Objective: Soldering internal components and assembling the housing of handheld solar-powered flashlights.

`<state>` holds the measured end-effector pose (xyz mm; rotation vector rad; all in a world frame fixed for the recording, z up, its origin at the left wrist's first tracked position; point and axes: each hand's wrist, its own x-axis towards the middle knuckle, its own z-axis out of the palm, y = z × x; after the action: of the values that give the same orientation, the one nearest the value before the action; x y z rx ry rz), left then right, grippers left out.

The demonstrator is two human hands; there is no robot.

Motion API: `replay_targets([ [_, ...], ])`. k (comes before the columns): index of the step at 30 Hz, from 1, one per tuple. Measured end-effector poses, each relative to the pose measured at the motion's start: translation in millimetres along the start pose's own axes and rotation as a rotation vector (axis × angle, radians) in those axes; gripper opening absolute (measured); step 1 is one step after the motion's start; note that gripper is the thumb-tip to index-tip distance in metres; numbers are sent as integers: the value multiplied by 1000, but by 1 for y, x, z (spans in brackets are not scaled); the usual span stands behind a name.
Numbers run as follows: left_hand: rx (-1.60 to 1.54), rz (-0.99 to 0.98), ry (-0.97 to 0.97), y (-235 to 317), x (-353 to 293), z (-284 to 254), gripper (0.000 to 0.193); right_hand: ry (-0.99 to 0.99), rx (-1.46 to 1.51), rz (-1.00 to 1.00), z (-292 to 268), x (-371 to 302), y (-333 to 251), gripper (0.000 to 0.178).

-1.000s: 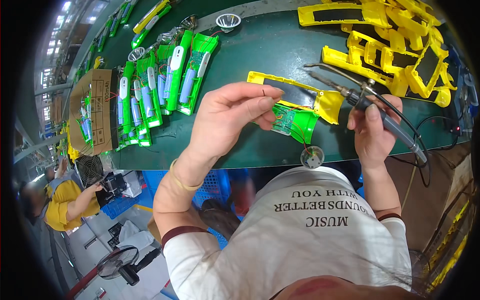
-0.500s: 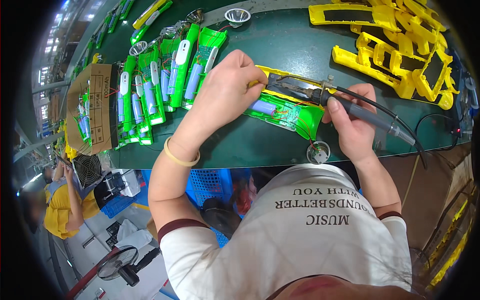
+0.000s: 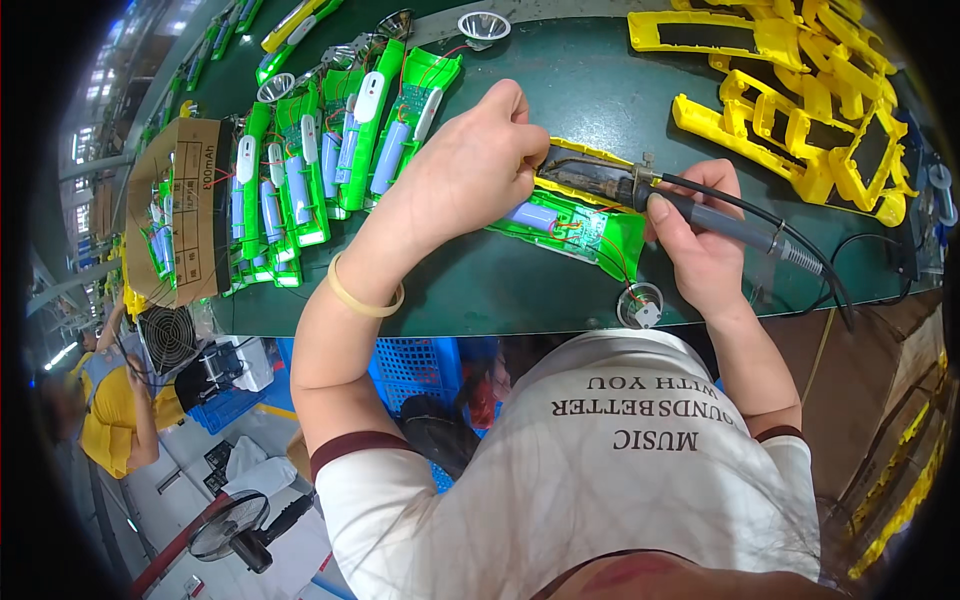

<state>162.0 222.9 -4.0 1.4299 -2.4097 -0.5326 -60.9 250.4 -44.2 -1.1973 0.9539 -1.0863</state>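
My right hand (image 3: pixel 705 235) grips a soldering iron (image 3: pixel 735 223) by its dark handle, and a thin metal tube clipped along its front feeds from a black hose. Its front end points left, over a yellow plastic frame (image 3: pixel 585 150). My left hand (image 3: pixel 485 160) is closed in a pinch at the frame's left end; the fingers hide what they hold. Just below lies a green lamp housing (image 3: pixel 622 240) with a blue cylindrical battery (image 3: pixel 533 216) and a green circuit board (image 3: pixel 578 228). Thin wires run from it to a round reflector (image 3: pixel 640 305) by the table edge.
Several green housings (image 3: pixel 300 180) with batteries stand in a row at left, beside an open cardboard box (image 3: pixel 200 220). A reflector (image 3: pixel 484 28) lies at the back. Yellow frames (image 3: pixel 800 130) are heaped at right. A person (image 3: pixel 120 415) is at far left.
My left hand has shifted slightly right and up, its fingers now covering more of the frame's left end. The soldering iron has moved slightly left, still in my right hand.
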Motion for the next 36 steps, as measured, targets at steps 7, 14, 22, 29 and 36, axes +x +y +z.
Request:
replay_targets([
  [7, 25, -14, -3, 4, 1, 1, 8, 2, -40, 34, 3, 2, -2, 28],
  [14, 69, -36, -33, 8, 2, 1, 9, 24, 132, -8, 0, -1, 0, 26],
  [22, 90, -51, -45, 10, 3, 1, 9, 205, 116, -189, -50, -24, -8, 20],
  [29, 117, -75, -73, 13, 5, 0, 9, 216, 100, -205, -65, -34, -4, 21],
  [36, 131, -82, -95, 16, 6, -1, 8, 224, 167, -205, -73, -37, -5, 22],
])
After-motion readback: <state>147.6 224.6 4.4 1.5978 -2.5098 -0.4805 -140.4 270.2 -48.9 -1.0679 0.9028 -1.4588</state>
